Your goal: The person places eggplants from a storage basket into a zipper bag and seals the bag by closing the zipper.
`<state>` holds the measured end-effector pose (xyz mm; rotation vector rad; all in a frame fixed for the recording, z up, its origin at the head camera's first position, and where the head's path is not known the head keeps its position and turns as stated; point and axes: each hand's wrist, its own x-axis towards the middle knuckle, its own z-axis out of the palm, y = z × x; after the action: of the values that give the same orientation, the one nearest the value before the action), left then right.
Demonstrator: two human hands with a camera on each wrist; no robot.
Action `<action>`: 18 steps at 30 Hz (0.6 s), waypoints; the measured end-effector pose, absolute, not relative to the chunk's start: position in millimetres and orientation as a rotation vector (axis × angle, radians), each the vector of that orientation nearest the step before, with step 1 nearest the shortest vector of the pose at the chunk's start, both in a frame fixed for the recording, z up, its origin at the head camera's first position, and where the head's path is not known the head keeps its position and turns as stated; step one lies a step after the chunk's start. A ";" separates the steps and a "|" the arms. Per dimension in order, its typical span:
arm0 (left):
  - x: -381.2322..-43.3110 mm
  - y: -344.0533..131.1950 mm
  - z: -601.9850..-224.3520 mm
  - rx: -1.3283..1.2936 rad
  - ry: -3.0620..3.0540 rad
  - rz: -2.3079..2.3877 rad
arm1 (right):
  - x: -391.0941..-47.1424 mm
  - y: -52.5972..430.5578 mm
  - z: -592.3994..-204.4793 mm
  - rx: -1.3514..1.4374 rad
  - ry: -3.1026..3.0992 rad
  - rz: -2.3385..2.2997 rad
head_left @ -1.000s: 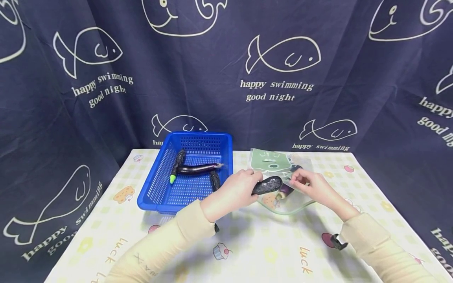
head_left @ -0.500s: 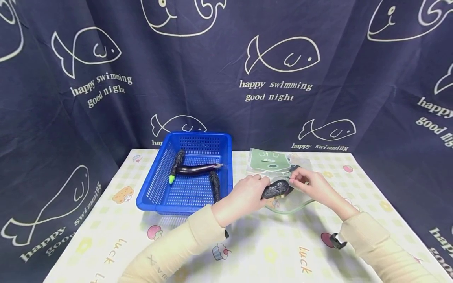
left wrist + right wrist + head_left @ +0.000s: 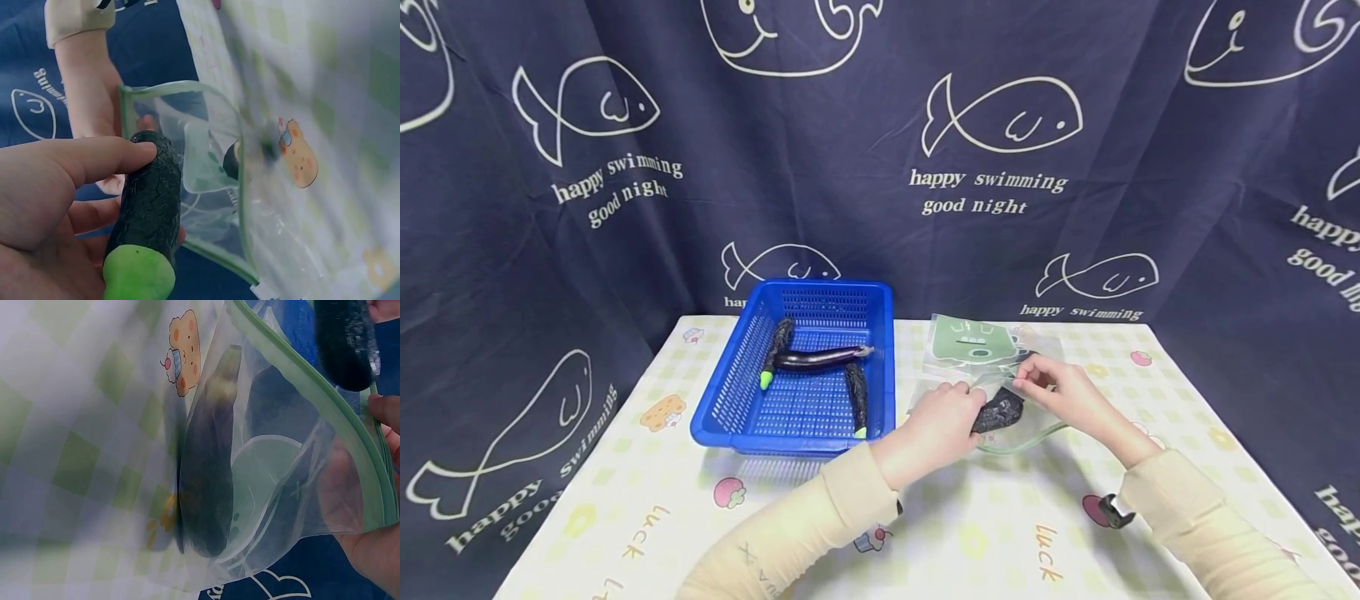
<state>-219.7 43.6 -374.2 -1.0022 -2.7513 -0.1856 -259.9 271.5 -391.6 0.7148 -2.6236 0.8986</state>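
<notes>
My left hand (image 3: pixel 942 421) grips a dark, wrinkled, cucumber-shaped vegetable (image 3: pixel 153 200) near its lime-green end. Its dark tip points into the mouth of a clear zip bag (image 3: pixel 972 340) printed with a green cartoon face. On the bag's far side my right hand (image 3: pixel 1056 390) pinches the green-edged rim between thumb and fingers, spreading the mouth wide. Through the film in the right wrist view, an eggplant (image 3: pixel 209 462) with a pale stem end lies inside. Left-hand fingers partly cover the vegetable in the head view.
Left of the bag stands a blue perforated basket (image 3: pixel 718 429). It contains a glossy eggplant (image 3: pixel 820 359) and two dark wrinkled vegetables with lime-green ends (image 3: pixel 856 392). A checked tablecloth (image 3: pixel 970 500) covers the table, with a navy fish-print curtain (image 3: pixel 850 167) behind.
My left hand has moved right and slightly down, carrying the dark vegetable from over the bag's left part to its mouth. My right hand keeps its place on the rim.
</notes>
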 end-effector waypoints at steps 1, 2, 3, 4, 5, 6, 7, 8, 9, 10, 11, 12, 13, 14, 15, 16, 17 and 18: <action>-219.3 44.9 -375.5 -1.000 -2.752 -0.180 | -259.8 271.5 -391.7 0.715 -2.623 0.898; -218.7 46.2 -376.7 -0.999 -2.750 -0.176 | -259.6 271.4 -391.7 0.714 -2.623 0.898; -218.5 47.7 -378.2 -0.998 -2.750 -0.171 | -259.4 271.3 -391.6 0.714 -2.621 0.896; -218.2 49.2 -379.5 -0.997 -2.750 -0.169 | -259.3 271.1 -391.5 0.714 -2.620 0.893; -218.0 50.8 -380.9 -0.996 -2.749 -0.164 | -259.2 271.0 -391.4 0.715 -2.619 0.888; -217.8 52.6 -382.2 -0.995 -2.748 -0.160 | -259.1 270.6 -391.4 0.716 -2.618 0.884; -217.7 54.4 -383.4 -0.992 -2.747 -0.158 | -259.1 270.3 -391.4 0.718 -2.616 0.881; -217.4 56.2 -384.5 -0.990 -2.747 -0.157 | -259.2 270.0 -391.4 0.719 -2.615 0.877; -217.3 58.0 -385.6 -0.986 -2.745 -0.149 | -259.3 269.7 -391.5 0.722 -2.614 0.876; -217.1 59.7 -386.5 -0.981 -2.742 -0.143 | -259.6 269.3 -391.6 0.725 -2.613 0.875; -216.9 61.3 -387.6 -0.978 -2.739 -0.133 | -259.7 269.0 -391.6 0.727 -2.612 0.874; -216.6 62.9 -388.6 -0.974 -2.737 -0.121 | -259.9 268.7 -391.6 0.730 -2.611 0.876; -216.4 64.4 -389.8 -0.970 -2.734 -0.109 | -259.9 268.5 -391.8 0.732 -2.610 0.877; -216.3 65.9 -391.2 -0.968 -2.732 -0.096 | -260.0 268.5 -391.9 0.735 -2.608 0.875; -216.2 67.3 -392.7 -0.967 -2.729 -0.081 | -260.0 268.4 -392.2 0.739 -2.606 0.878; -216.1 68.5 -394.4 -0.967 -2.725 -0.071 | -260.0 268.6 -392.4 0.741 -2.605 0.880; -216.1 69.6 -396.2 -0.967 -2.720 -0.060 | -259.9 268.7 -392.5 0.743 -2.604 0.881; -216.0 70.5 -398.0 -0.965 -2.714 -0.048 | -260.0 268.8 -392.7 0.745 -2.603 0.882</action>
<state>-216.0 70.5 -398.0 -0.9647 -2.7139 -0.0480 -260.0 268.8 -392.7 0.7448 -2.6025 0.8821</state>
